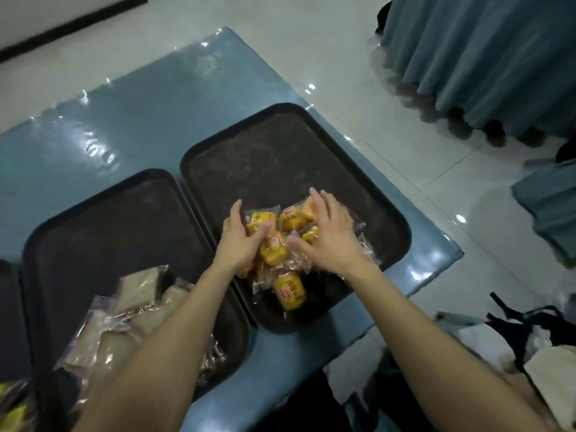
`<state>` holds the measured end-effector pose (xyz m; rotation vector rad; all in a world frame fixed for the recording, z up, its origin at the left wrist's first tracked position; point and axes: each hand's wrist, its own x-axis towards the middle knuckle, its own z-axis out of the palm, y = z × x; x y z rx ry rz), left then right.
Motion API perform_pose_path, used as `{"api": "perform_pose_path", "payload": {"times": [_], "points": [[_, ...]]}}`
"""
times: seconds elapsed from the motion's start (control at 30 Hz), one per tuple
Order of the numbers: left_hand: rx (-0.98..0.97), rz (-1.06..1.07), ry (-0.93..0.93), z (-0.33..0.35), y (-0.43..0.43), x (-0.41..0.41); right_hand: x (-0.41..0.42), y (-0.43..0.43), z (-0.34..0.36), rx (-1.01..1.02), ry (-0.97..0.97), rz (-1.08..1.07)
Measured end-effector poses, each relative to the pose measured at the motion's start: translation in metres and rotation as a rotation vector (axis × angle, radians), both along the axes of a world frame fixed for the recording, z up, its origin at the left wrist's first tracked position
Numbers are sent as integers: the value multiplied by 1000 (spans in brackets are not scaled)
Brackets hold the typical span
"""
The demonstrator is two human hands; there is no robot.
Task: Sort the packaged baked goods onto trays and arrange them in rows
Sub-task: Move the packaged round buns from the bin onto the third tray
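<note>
Tray (280, 151), centre frame: upper half bare, yellow bun packs (290, 294) heaped lower; left hand (240, 241), right hand (330, 241) flat on heap, fingers straight, clasping nothing

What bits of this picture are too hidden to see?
Head view:
- Yellow buns: how many is unclear; the left hand and right hand cover part of the pile.
- Pale packs: the left forearm hides some.
- Wrapper print: too small and blurred to read.
- Far-left tray: cut off by the left edge.

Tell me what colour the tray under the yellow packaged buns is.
Dark, near black; the tray shows best in the head view.
</note>
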<state>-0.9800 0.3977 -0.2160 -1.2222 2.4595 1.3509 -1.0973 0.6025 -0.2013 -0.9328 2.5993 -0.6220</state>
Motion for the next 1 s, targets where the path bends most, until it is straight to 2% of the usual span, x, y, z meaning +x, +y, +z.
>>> {"api": "perform_pose_path", "payload": {"times": [0.13,0.3,0.4,0.43,0.5,0.57,0.67,0.77,0.83,1.0], "points": [[-153,-45,40,-20,19,17,20,-3,-20,20,173,90],[-321,148,74,-45,32,1,-5,-31,-32,65,191,96],[-253,148,83,-45,29,-16,-20,-41,-37,109,167,107],[-251,127,89,-43,26,-13,-20,-42,-35,112,164,106],[-368,97,97,-38,21,6,-13,-38,-27,74,197,96],[-438,162,105,-38,20,37,4,-30,-18,12,256,126],[-223,202,127,-47,43,72,30,-24,-19,13,334,331],[-215,111,112,-60,62,74,30,-29,-29,93,398,494],[-197,101,99,-58,65,69,22,-31,-32,147,402,489],[-246,-117,32,-45,56,65,15,-30,-25,202,346,429]]}}
